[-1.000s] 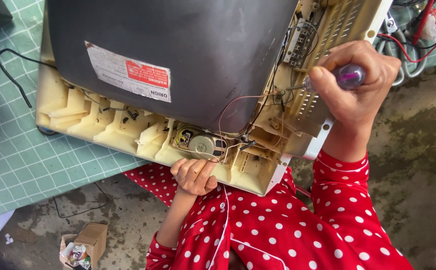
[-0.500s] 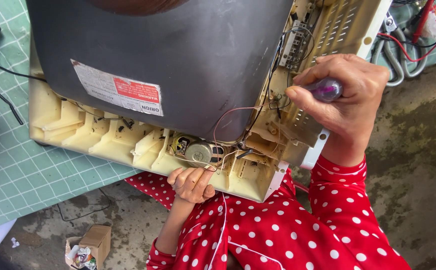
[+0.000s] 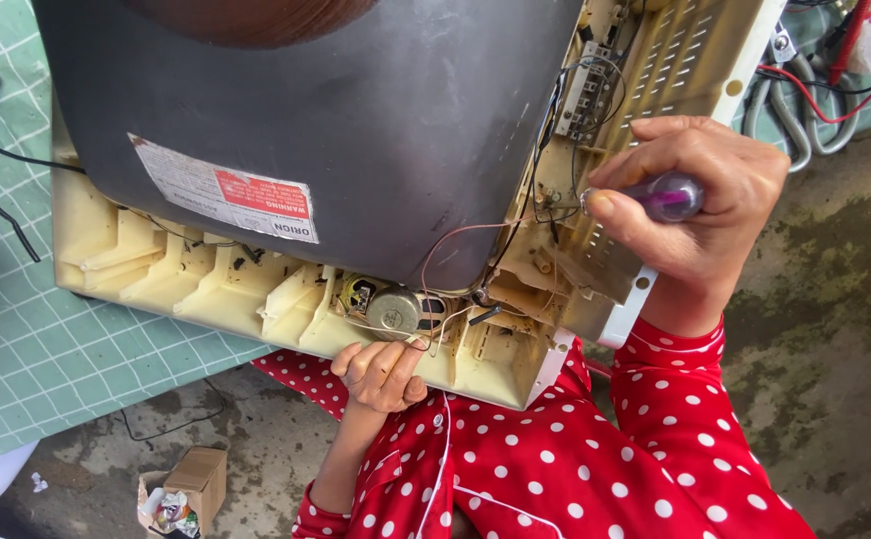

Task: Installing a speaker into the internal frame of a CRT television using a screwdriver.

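Down by the floor a small open cardboard box holds crumpled scraps, then the left hand curls against the yellowed casing, the right hand grips a purple-handled screwdriver, and a red-and-white label sits on the grey tube.

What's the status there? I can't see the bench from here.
Right hand gripping purple-handled screwdriver at the casing's side board. Left hand steadying casing's lower edge by the small speaker. Loose wires near the tip.
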